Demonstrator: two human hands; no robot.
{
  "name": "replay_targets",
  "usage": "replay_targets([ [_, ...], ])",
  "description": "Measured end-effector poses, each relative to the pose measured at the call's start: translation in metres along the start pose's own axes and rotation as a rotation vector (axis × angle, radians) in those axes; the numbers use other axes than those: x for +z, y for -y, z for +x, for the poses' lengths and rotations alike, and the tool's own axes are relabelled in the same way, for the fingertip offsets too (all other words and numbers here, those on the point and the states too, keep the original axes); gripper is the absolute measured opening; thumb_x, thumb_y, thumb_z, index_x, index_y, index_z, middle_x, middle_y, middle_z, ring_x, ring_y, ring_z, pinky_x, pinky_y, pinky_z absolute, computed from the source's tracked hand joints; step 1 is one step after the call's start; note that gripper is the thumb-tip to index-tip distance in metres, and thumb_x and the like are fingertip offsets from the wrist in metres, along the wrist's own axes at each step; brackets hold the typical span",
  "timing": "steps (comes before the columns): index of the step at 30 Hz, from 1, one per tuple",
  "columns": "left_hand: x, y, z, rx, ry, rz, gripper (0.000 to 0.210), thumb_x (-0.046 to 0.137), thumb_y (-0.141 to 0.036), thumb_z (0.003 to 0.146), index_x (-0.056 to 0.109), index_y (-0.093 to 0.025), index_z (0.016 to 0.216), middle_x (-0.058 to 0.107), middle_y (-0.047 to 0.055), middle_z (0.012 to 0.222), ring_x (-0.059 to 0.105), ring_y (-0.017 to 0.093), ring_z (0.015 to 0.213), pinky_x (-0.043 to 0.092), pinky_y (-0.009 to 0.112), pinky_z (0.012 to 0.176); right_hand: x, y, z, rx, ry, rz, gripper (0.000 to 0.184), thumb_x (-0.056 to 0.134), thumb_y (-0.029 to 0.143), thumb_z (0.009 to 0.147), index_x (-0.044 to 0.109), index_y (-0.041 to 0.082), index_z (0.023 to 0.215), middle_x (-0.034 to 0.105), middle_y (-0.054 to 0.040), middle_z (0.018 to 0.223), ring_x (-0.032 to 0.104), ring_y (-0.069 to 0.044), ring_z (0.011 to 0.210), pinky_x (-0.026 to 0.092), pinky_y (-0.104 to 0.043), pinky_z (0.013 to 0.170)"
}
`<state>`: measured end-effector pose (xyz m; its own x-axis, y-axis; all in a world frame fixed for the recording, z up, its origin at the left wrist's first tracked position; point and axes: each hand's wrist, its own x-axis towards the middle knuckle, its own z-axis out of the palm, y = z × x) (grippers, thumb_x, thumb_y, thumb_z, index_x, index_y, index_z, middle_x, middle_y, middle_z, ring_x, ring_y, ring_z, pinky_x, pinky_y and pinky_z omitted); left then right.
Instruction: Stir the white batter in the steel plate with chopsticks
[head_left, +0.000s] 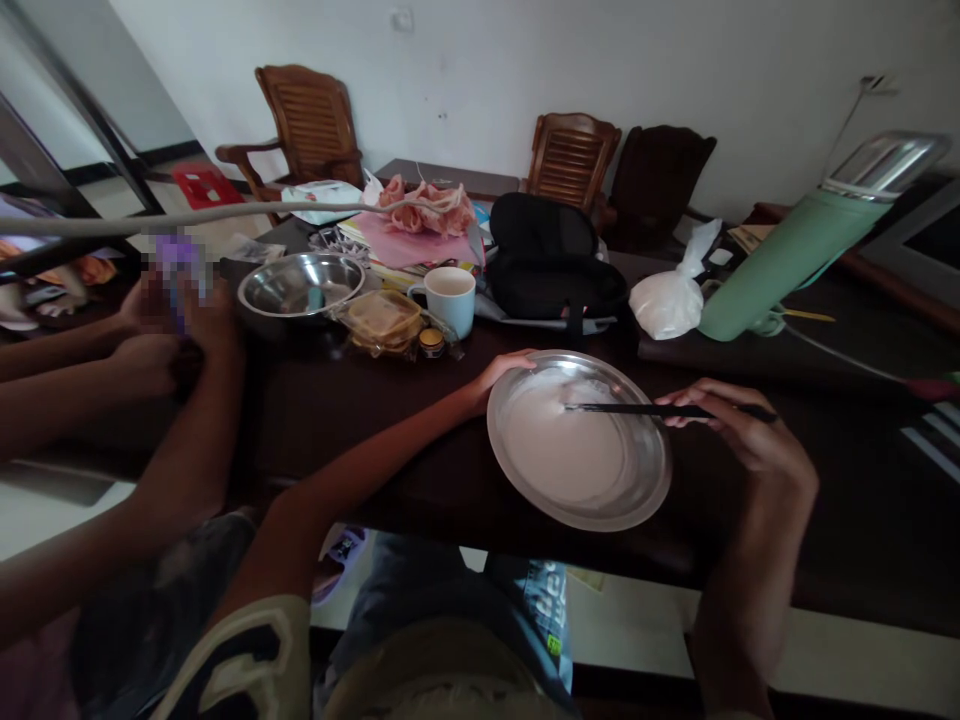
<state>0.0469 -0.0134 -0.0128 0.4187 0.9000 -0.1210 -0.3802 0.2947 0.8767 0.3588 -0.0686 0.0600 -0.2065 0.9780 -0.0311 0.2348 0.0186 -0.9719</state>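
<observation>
The right hand (739, 430) is gripping chopsticks (645, 408) in the batter-filled steel plate (645, 490) (table's near edge), the left hand (499, 375) is pinching its rim; vigorous stirring could be slopping batter over.

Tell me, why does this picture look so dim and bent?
Head view: light falls on the white wall, leaving the dark table murky; the flask and room edges lean from lens distortion; a pixelated patch hides something by another person's hands.

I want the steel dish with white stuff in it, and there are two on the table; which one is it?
The wide shallow plate between the person's hands, coated with white paste; the deeper steel bowl farther left shows none.
</observation>
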Motion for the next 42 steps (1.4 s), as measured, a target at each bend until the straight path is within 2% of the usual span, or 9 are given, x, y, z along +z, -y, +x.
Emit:
replay_targets([
  [4,-0.001,0.001,0.000,0.033,0.023,0.022,0.029,0.058,-0.018,0.071,0.072,-0.013,0.095,0.071,0.008,0.095,0.062,0.022,0.087,0.043,0.033,0.083,0.002,-0.001,0.000,0.045,0.205,-0.057,0.031,0.074,0.049,0.073,0.073,0.018,0.073,0.074,-0.0077,0.082,0.067,-0.021,0.065,0.056,-0.032,0.064],
  [9,-0.003,0.002,0.003,0.008,0.013,0.007,0.028,0.058,-0.018,0.069,0.072,-0.013,0.093,0.071,0.008,0.092,0.062,0.021,0.085,0.043,0.033,0.081,-0.002,-0.001,0.000,0.012,-0.059,0.036,0.024,0.077,0.046,0.072,0.071,0.023,0.067,0.075,-0.0037,0.081,0.068,-0.019,0.068,0.055,-0.030,0.064],
  [15,0.001,0.000,-0.001,0.009,0.010,0.009,0.028,0.057,-0.017,0.070,0.072,-0.013,0.094,0.070,0.008,0.093,0.061,0.021,0.085,0.042,0.033,0.081,-0.001,-0.001,0.000,0.054,0.204,-0.007,0.029,0.074,0.047,0.074,0.075,0.018,0.074,0.074,-0.0080,0.080,0.066,-0.019,0.061,0.054,-0.031,0.059],
  [20,0.000,0.000,0.000,0.010,0.008,-0.010,0.025,0.059,-0.016,0.069,0.072,-0.013,0.090,0.070,0.007,0.090,0.062,0.022,0.085,0.043,0.033,0.081,-0.006,-0.002,0.001,0.020,-0.025,0.042,0.025,0.076,0.047,0.072,0.074,0.022,0.070,0.075,-0.0049,0.081,0.067,-0.019,0.065,0.055,-0.030,0.062],
  [25,-0.003,0.003,0.003,0.008,0.025,-0.018,0.027,0.059,-0.019,0.069,0.071,-0.014,0.092,0.070,0.007,0.092,0.062,0.022,0.086,0.042,0.033,0.081,-0.005,-0.001,0.000,0.075,0.168,-0.029,0.032,0.072,0.051,0.074,0.075,0.019,0.073,0.074,-0.0080,0.079,0.067,-0.021,0.061,0.055,-0.031,0.059],
  [30,0.000,0.001,0.001,-0.010,0.012,-0.033,0.024,0.060,-0.018,0.068,0.070,-0.014,0.089,0.069,0.006,0.085,0.061,0.020,0.079,0.042,0.033,0.078,-0.008,-0.003,0.000,0.014,-0.066,0.044,0.026,0.075,0.050,0.071,0.074,0.024,0.069,0.075,-0.0045,0.080,0.068,-0.021,0.064,0.056,-0.031,0.060],
  [35,0.002,-0.001,-0.001,0.010,0.014,-0.015,0.021,0.059,-0.017,0.068,0.070,-0.014,0.086,0.069,0.006,0.085,0.061,0.021,0.082,0.042,0.033,0.080,-0.003,-0.002,0.000,0.055,0.171,0.001,0.029,0.073,0.049,0.074,0.076,0.020,0.075,0.075,-0.0074,0.082,0.066,-0.021,0.061,0.055,-0.032,0.059],
  [40,0.001,0.000,0.000,0.008,0.003,-0.014,0.023,0.060,-0.018,0.067,0.071,-0.014,0.087,0.069,0.007,0.086,0.061,0.021,0.081,0.042,0.033,0.079,-0.014,-0.006,-0.001,0.013,-0.063,0.018,0.024,0.072,0.047,0.076,0.074,0.024,0.070,0.075,-0.0043,0.083,0.066,-0.021,0.062,0.055,-0.032,0.059],
  [42,0.000,0.000,0.000,0.005,0.017,-0.019,0.023,0.060,-0.018,0.067,0.071,-0.014,0.088,0.069,0.006,0.086,0.061,0.020,0.080,0.042,0.033,0.078,-0.009,-0.005,0.001,0.015,-0.046,0.012,0.023,0.071,0.046,0.076,0.074,0.024,0.072,0.075,-0.0046,0.086,0.068,-0.022,0.066,0.056,-0.033,0.064],
])
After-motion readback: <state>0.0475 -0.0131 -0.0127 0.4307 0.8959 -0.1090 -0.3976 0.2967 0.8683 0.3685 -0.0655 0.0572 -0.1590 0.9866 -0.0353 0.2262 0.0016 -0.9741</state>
